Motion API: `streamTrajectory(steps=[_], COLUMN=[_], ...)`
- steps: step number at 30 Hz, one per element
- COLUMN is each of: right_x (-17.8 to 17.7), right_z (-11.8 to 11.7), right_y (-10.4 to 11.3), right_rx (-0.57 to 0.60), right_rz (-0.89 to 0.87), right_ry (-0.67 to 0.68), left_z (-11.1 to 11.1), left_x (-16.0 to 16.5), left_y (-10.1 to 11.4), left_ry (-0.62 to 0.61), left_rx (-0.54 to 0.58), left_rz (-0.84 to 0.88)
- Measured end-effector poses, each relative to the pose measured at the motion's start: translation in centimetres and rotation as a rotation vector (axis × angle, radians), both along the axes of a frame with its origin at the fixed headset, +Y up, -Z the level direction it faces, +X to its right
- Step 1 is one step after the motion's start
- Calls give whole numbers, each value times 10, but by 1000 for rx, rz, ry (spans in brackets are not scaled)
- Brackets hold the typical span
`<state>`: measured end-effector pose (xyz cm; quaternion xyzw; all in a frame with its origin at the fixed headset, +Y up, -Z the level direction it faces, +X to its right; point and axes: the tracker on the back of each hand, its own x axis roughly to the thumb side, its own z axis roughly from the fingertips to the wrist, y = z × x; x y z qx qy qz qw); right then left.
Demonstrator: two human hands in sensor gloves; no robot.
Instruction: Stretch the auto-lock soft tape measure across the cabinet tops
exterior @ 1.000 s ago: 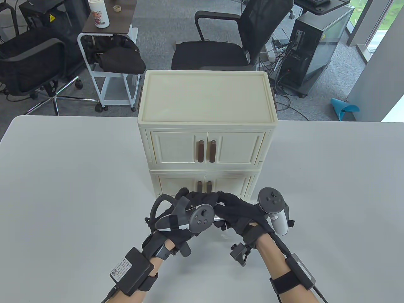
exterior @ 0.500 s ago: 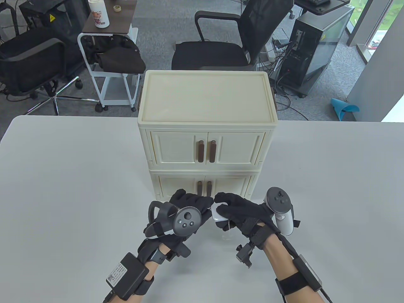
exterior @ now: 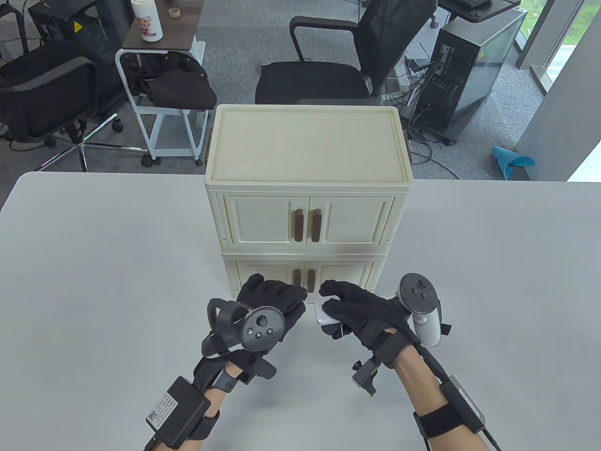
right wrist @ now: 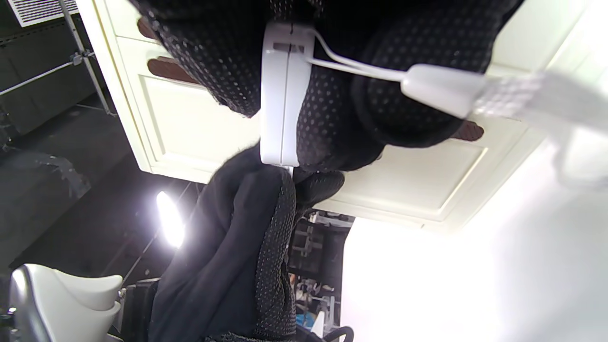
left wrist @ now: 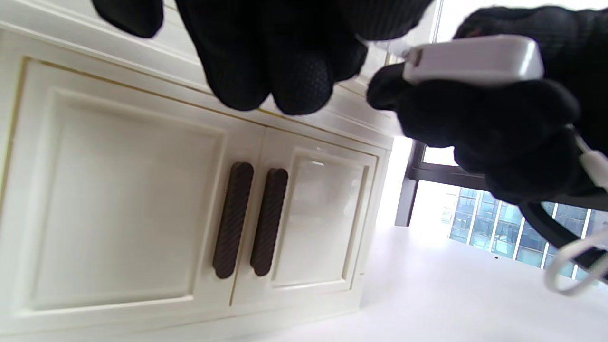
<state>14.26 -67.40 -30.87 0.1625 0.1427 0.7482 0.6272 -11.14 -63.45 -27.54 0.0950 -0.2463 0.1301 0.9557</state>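
Fingers point(left wrist: 475, 109) of the right hand point(exterior: 361, 314) grip a flat white tape measure point(left wrist: 472, 59) | left hand point(exterior: 270, 300) fingers bunched together just beside its tip | cabinet point(exterior: 307, 188) behind

Table: I see a big white table point(exterior: 94, 263) in front of me.
Chairs: a black chair point(exterior: 328, 70) stands on the floor behind the table. Another black chair point(exterior: 42, 98) is far to my left.
Cart: a small white cart point(exterior: 159, 84) with a dark top stands between the two chairs. Dark cloth lies inside it.
Bottle: a white bottle point(exterior: 146, 21) with a picture stands on the cart top.
Tape roll: a little roll point(exterior: 174, 12) lies near the bottle.
Computer: a black computer box point(exterior: 474, 66) stands on the floor to my right.
Blue thing: something blue point(exterior: 512, 162) lies on the floor near the computer box.
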Motion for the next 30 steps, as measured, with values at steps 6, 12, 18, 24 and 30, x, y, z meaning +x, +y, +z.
streamTrajectory(steps=[6, 12, 18, 24, 30], right_x=[16, 36, 56, 77, 90], right_z=[-2, -8, -16, -26, -32], right_y=[28, 67, 104, 128, 142], right_rx=[55, 118, 176, 192, 213], right_rz=[13, 18, 10, -15, -34], right_ry=[-35, -63, -123, -183, -222], left_z=[-1, -2, -6, -15, -23], left_x=[-24, -45, -61, -75, -85], left_y=[19, 49, 88, 120, 135], left_ry=[57, 118, 184, 246, 308], left_rx=[29, 86, 155, 198, 234], left_rz=[42, 49, 49, 66, 49])
